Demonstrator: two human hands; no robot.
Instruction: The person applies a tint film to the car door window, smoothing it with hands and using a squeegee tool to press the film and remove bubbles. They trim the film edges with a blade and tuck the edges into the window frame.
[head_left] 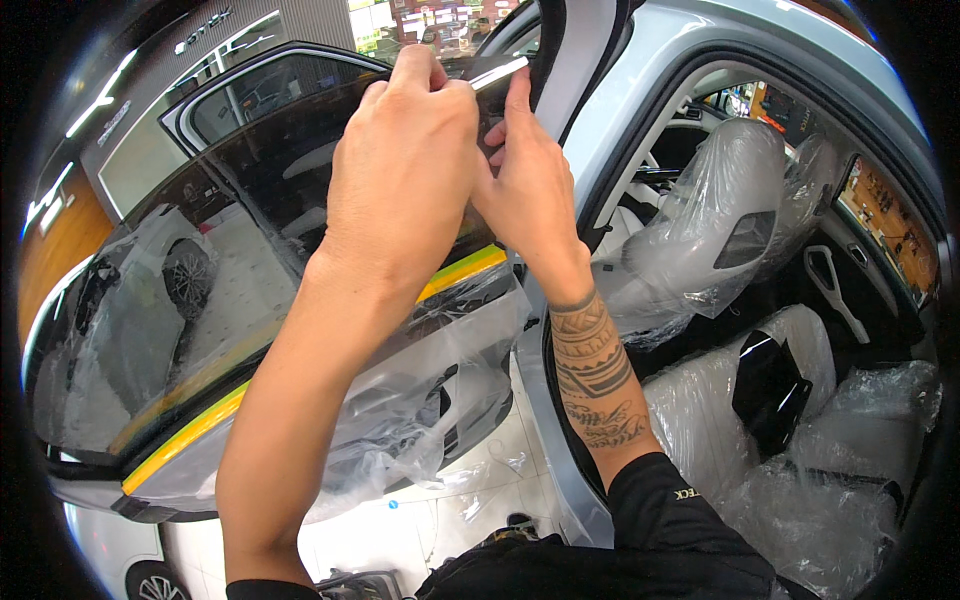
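Two hands together at twelve o'clock, left hand curled, right hand touching a white strip, grips unclear, seemingly work the window. Next likely needs even pressure.

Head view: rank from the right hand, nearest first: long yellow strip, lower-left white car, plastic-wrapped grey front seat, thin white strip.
From the right hand:
1. Thin white strip, at its fingertips.
2. Long yellow strip, below, extending lower left.
3. Plastic-wrapped grey front seat, off right.
4. White car, lower left corner.
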